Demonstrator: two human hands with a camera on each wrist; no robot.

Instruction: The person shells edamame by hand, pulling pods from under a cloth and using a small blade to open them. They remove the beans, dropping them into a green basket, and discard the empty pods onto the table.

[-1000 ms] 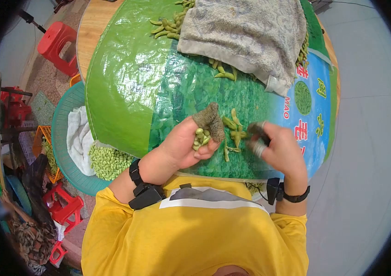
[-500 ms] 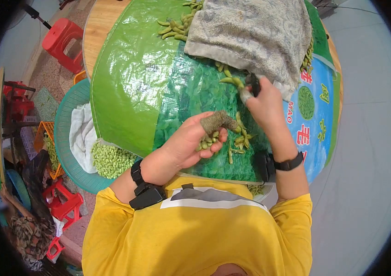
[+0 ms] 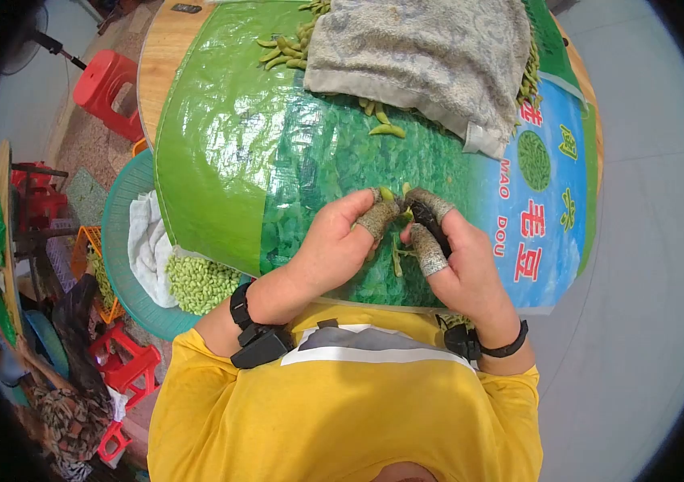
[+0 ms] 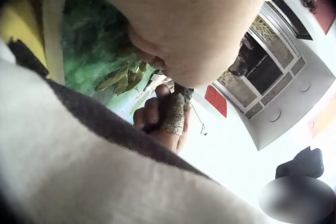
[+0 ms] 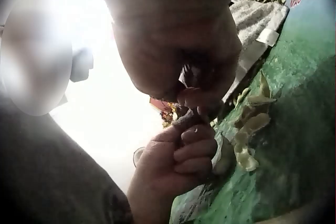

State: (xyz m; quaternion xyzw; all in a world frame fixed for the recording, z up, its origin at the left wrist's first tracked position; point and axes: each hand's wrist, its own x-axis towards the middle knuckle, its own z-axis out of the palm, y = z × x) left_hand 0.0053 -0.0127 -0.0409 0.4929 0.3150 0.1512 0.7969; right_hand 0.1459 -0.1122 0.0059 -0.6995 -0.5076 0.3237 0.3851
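Observation:
In the head view both hands meet over the green printed sheet (image 3: 294,201). The left hand (image 3: 338,245), its thumb and a finger wrapped in worn grey-brown covers, pinches a green soybean pod (image 3: 387,194). Its palm is turned away from the head camera. From the other side, the right hand (image 3: 458,261) grips the same pod with covered thumb and fingertips, a dark covering on one finger. Split pod shells (image 5: 252,129) lie on the sheet below, in the right wrist view. The left wrist view shows more shells (image 4: 123,79) beside the hands.
A grey patterned towel (image 3: 422,64) covers a heap of pods, some spilling out at its left edge (image 3: 286,52). Left of the table, a teal basket (image 3: 121,233) holds shelled beans (image 3: 201,285) and a white cloth (image 3: 147,249). Red stools (image 3: 109,92) stand on the floor.
The right hand reached up to the towel's edge, took a pod, and came back down to the left hand. Beans earlier seen in the left palm are hidden now.

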